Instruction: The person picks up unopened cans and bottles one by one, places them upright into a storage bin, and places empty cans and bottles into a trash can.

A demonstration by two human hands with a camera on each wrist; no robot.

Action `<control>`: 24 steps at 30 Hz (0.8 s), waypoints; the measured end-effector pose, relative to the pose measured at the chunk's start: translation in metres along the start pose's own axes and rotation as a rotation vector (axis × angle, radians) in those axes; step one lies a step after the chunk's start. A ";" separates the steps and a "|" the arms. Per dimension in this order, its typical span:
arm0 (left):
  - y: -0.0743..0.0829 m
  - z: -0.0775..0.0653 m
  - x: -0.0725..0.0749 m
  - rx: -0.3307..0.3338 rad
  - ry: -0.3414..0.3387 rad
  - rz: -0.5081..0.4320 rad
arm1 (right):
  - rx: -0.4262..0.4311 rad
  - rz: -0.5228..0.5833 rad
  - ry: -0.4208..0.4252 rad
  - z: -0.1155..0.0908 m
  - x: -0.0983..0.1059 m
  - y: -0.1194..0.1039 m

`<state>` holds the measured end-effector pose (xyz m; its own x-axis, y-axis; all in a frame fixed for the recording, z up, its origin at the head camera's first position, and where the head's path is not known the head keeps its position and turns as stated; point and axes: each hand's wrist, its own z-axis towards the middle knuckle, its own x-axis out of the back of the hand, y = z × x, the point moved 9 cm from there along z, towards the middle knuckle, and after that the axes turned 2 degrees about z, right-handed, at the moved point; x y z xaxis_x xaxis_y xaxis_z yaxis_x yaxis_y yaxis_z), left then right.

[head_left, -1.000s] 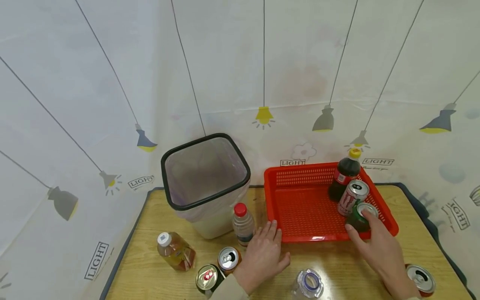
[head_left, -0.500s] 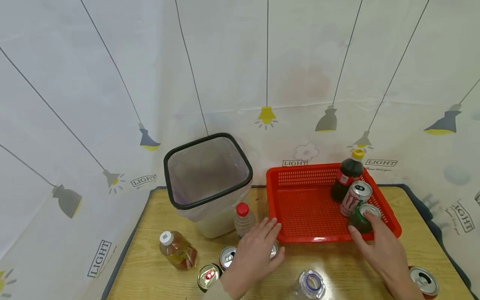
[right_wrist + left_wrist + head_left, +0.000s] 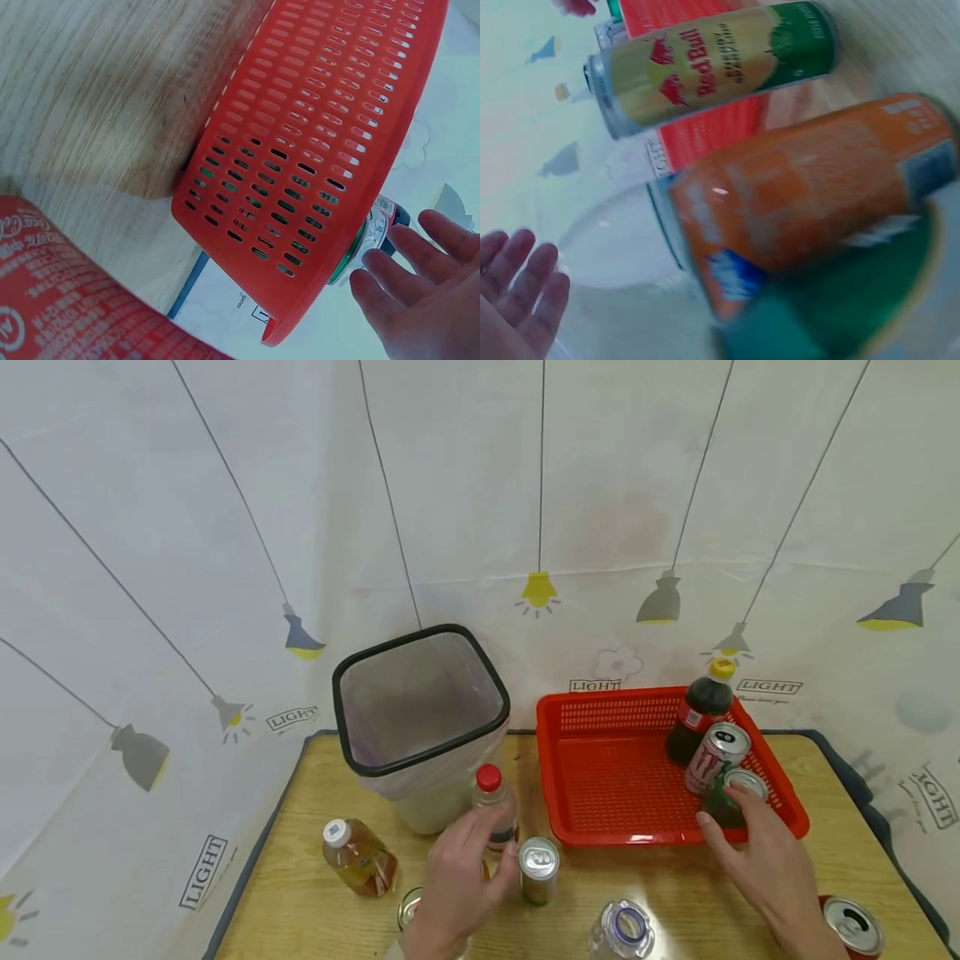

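Note:
In the head view my left hand (image 3: 457, 877) hovers over the left group of drinks, thumb and fingers apart with nothing between them. An orange can (image 3: 817, 187) lies mostly hidden under it, and a gold Red Bull can (image 3: 538, 868) stands upright just right of its thumb. Behind its fingers is a clear bottle with a red cap (image 3: 489, 778). My right hand (image 3: 768, 860) reaches over the front right corner of the red basket (image 3: 551, 777). Its fingertips are at the top of a green can (image 3: 722, 810) inside, fingers extended in the right wrist view.
A cola bottle (image 3: 699, 714) and a pink-and-silver can (image 3: 712, 760) stand in the basket. Behind the left hand is a lined bin (image 3: 420, 760). An amber bottle (image 3: 363, 864), a dark-sided can (image 3: 410, 906), a clear bottle (image 3: 622, 935) and a red Coca-Cola can (image 3: 75, 292) are on the table.
My left hand has drawn back leftward from the basket's front left corner, uncovering the Red Bull can. My right hand stays by the green can.

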<state>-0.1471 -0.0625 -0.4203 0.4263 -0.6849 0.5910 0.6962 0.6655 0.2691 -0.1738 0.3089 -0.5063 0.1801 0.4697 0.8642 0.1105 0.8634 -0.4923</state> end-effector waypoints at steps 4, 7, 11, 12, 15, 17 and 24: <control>-0.019 -0.010 0.002 0.144 0.000 -0.001 | -0.004 -0.001 0.000 -0.001 0.000 0.002; -0.029 -0.016 -0.001 0.239 -0.033 0.012 | -0.016 -0.004 -0.006 -0.002 0.000 0.004; -0.039 -0.021 -0.011 0.389 -0.137 0.029 | -0.035 -0.004 -0.016 -0.003 0.000 0.008; -0.042 -0.023 -0.015 0.436 -0.173 0.026 | -0.036 -0.003 -0.018 -0.003 -0.001 0.009; -0.049 -0.027 -0.025 0.562 -0.263 0.004 | -0.031 -0.005 -0.021 -0.003 -0.002 0.011; -0.053 -0.027 -0.030 0.615 -0.290 -0.013 | -0.022 -0.006 -0.024 -0.004 -0.003 0.012; -0.063 -0.024 -0.044 0.733 -0.291 -0.084 | 0.023 0.032 0.060 -0.012 0.000 0.014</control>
<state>-0.1964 -0.0812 -0.4814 0.1505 -0.7040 0.6940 0.1190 0.7098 0.6942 -0.1604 0.3192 -0.5145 0.2411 0.4859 0.8401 0.0812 0.8525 -0.5163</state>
